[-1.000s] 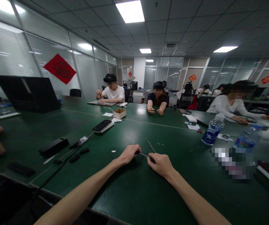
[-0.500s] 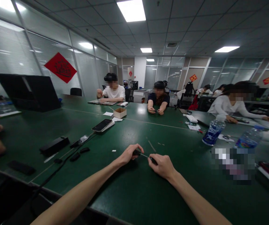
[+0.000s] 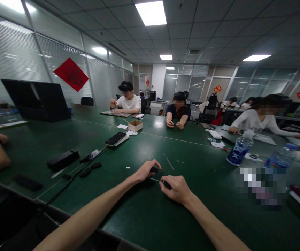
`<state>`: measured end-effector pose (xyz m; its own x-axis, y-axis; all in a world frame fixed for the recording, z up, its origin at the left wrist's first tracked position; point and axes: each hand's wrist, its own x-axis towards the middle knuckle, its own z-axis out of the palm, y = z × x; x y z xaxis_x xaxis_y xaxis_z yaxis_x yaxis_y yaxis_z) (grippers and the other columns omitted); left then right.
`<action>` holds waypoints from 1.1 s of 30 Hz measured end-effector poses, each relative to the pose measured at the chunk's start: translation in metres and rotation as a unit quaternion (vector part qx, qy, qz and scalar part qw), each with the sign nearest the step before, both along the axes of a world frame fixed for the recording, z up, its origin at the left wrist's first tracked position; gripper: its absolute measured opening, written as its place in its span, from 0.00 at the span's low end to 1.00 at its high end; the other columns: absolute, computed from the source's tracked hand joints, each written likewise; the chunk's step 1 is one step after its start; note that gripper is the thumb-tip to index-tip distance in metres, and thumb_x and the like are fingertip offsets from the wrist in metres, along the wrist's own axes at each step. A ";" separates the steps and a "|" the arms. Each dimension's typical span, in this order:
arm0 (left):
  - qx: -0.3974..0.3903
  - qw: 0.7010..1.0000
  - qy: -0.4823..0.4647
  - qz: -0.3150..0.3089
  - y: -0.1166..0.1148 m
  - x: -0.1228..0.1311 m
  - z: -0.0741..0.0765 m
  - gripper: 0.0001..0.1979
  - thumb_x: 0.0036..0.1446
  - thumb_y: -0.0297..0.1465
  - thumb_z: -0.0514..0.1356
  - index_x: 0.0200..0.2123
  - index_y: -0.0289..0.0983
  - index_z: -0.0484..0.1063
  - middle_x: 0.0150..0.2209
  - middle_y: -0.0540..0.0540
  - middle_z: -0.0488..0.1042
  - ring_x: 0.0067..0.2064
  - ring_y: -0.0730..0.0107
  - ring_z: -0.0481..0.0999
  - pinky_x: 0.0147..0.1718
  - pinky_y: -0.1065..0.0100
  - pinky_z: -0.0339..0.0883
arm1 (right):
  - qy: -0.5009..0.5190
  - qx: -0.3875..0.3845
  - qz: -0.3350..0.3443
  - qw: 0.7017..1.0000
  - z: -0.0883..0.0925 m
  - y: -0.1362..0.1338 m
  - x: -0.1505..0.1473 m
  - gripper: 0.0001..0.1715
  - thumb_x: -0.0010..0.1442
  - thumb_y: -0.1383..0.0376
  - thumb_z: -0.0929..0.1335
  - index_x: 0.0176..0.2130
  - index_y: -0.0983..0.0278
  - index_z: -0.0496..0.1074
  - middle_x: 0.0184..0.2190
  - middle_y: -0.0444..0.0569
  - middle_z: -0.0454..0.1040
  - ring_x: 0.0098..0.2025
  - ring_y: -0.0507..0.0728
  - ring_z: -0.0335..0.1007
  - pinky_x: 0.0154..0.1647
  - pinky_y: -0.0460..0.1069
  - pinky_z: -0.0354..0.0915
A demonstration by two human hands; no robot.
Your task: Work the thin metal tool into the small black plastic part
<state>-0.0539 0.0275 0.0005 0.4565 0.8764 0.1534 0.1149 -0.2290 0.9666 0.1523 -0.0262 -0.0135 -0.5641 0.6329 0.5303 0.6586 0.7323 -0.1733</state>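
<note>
1. The left hand [image 3: 146, 171] is curled shut, with its fingers pressed together around a small black piece [image 3: 154, 169].
2. The right hand [image 3: 177, 190] curls its fingers over a second small black piece [image 3: 166, 184] and pinches it. The fingertips are partly hidden.
3. A thin silver metal rod [image 3: 156, 180] sits between the hands, so both hands seem to share its hold.
4. The hands stay close together and low over the dark green table [image 3: 136, 223], maybe because the rod is so short.
5. A thin grey strip [image 3: 170, 163] and a tiny white paper scrap [image 3: 128, 167] lie just past the hands.
</note>
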 end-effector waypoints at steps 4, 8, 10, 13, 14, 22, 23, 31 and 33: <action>-0.028 0.999 -0.036 -0.004 0.011 -0.004 -0.005 0.27 0.61 0.48 0.43 0.39 0.34 0.71 0.19 0.53 0.56 0.20 0.78 0.52 0.19 0.75 0.46 | 0.037 -0.022 -0.037 0.998 0.002 0.004 0.005 0.14 0.63 0.60 0.61 0.42 0.62 0.72 0.33 0.47 0.76 0.32 0.52 0.71 0.34 0.45 0.61; -0.067 0.996 -0.047 -0.024 0.012 -0.003 -0.002 0.19 0.59 0.44 0.50 0.43 0.36 0.69 0.24 0.52 0.61 0.22 0.78 0.55 0.19 0.77 0.45 | 0.080 -0.038 -0.107 0.990 0.002 0.010 0.013 0.14 0.64 0.59 0.61 0.39 0.61 0.72 0.31 0.47 0.75 0.31 0.53 0.71 0.34 0.45 0.61; -0.066 0.996 -0.042 -0.029 0.009 -0.002 0.001 0.18 0.58 0.42 0.53 0.46 0.38 0.67 0.29 0.51 0.65 0.25 0.78 0.59 0.19 0.78 0.47 | 0.089 -0.044 -0.124 0.987 0.002 0.011 0.014 0.14 0.64 0.59 0.61 0.38 0.61 0.73 0.30 0.46 0.75 0.30 0.53 0.71 0.33 0.45 0.61; -0.055 0.997 -0.048 -0.025 0.007 0.000 0.003 0.19 0.58 0.43 0.55 0.48 0.38 0.65 0.32 0.49 0.68 0.26 0.79 0.61 0.21 0.78 0.50 | 0.089 -0.052 -0.126 0.987 0.003 0.010 0.012 0.15 0.64 0.58 0.60 0.38 0.61 0.73 0.30 0.46 0.75 0.31 0.53 0.71 0.33 0.46 0.62; -0.052 0.997 -0.056 -0.022 0.008 0.000 0.003 0.20 0.58 0.43 0.55 0.49 0.38 0.65 0.33 0.49 0.68 0.26 0.79 0.61 0.21 0.78 0.51 | 0.087 -0.055 -0.125 0.987 0.004 0.010 0.012 0.15 0.64 0.58 0.60 0.39 0.61 0.72 0.30 0.46 0.75 0.31 0.53 0.71 0.34 0.46 0.62; -0.024 0.994 -0.108 0.017 0.015 0.000 0.003 0.23 0.55 0.45 0.59 0.47 0.33 0.67 0.37 0.43 0.72 0.28 0.77 0.66 0.25 0.74 0.58 | 0.059 -0.080 -0.118 0.988 0.006 0.008 0.011 0.16 0.64 0.57 0.60 0.38 0.60 0.72 0.30 0.46 0.75 0.31 0.54 0.71 0.33 0.46 0.62; -0.020 0.994 -0.110 0.017 0.015 0.000 0.003 0.23 0.55 0.45 0.59 0.46 0.33 0.68 0.38 0.43 0.72 0.30 0.76 0.67 0.25 0.74 0.59 | 0.059 -0.082 -0.116 0.988 0.006 0.008 0.012 0.16 0.64 0.57 0.60 0.38 0.60 0.72 0.31 0.46 0.75 0.31 0.54 0.71 0.34 0.46 0.63; -0.016 0.993 -0.116 0.013 0.014 -0.001 0.004 0.25 0.55 0.45 0.59 0.50 0.33 0.69 0.42 0.39 0.73 0.40 0.66 0.71 0.29 0.72 0.61 | 0.084 -0.084 -0.106 0.987 0.005 0.010 0.012 0.15 0.65 0.58 0.60 0.40 0.61 0.72 0.32 0.46 0.75 0.31 0.53 0.72 0.33 0.46 0.63; -0.019 0.993 -0.119 0.010 0.014 -0.001 0.004 0.25 0.56 0.44 0.59 0.50 0.34 0.69 0.42 0.39 0.73 0.40 0.66 0.71 0.29 0.72 0.62 | 0.088 -0.081 -0.105 0.987 0.005 0.009 0.012 0.15 0.64 0.58 0.60 0.39 0.61 0.72 0.32 0.46 0.75 0.31 0.53 0.72 0.33 0.46 0.63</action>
